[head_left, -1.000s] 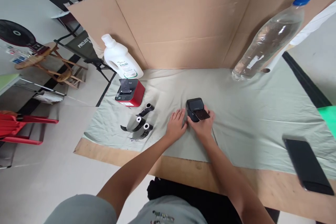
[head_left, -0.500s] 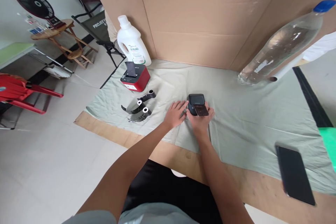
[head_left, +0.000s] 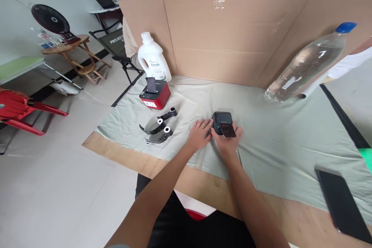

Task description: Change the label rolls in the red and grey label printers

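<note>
A small black device with a screen (head_left: 223, 118), which looks like a portable label printer, sits on the cloth before me. From its near side a dark brown strip (head_left: 229, 131) sticks out. My right hand (head_left: 227, 146) wraps round the device's near end, thumb on the left side and fingers on the right. Beside it my left hand (head_left: 199, 135) lies flat on the cloth, fingers stretched, their tips at or close to the device's left side. To the left lie three small rolls of black tape-like strip (head_left: 167, 131), partly unrolled. A red and black box-shaped machine (head_left: 157, 95) has a dark strip standing from its top.
A white jug (head_left: 155, 62) stands behind the red machine. Cardboard (head_left: 217, 38) walls off the back of the cloth-covered table (head_left: 273, 131). At the right are a large clear bottle with a blue cap (head_left: 308, 69) and a black phone (head_left: 343, 205). A person sits behind the cardboard's left edge.
My view has tilted up, so the table's things sit lower in the picture and more shows above the cardboard. Both hands and the black device keep their places on the cloth.
</note>
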Action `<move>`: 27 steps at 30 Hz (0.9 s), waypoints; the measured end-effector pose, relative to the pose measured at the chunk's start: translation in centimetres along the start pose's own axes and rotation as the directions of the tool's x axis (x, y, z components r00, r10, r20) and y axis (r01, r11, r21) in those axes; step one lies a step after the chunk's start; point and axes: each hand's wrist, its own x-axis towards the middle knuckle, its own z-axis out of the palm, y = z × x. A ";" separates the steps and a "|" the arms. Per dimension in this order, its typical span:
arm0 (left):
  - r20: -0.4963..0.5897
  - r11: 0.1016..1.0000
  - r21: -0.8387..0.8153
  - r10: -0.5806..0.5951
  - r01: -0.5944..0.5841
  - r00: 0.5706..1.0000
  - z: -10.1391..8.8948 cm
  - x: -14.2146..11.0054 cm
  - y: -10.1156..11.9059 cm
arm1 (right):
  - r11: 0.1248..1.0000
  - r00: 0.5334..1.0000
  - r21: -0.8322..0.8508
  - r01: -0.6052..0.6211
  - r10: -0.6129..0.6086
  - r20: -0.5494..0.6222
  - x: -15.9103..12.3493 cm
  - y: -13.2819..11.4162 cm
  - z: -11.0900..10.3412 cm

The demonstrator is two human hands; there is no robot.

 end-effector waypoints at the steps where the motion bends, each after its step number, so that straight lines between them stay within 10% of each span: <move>1: -0.005 1.000 -0.010 0.005 -0.005 1.000 0.1 0.0 -0.1 | 1.000 1.000 -0.017 0.019 -0.019 -0.009 0.0 0.0 0.0; 27: 0.082 0.999 0.049 0.017 -0.021 0.997 0.4 -1.0 -0.2 | 0.972 0.990 -0.188 0.139 -0.136 0.031 0.1 -0.3 -0.8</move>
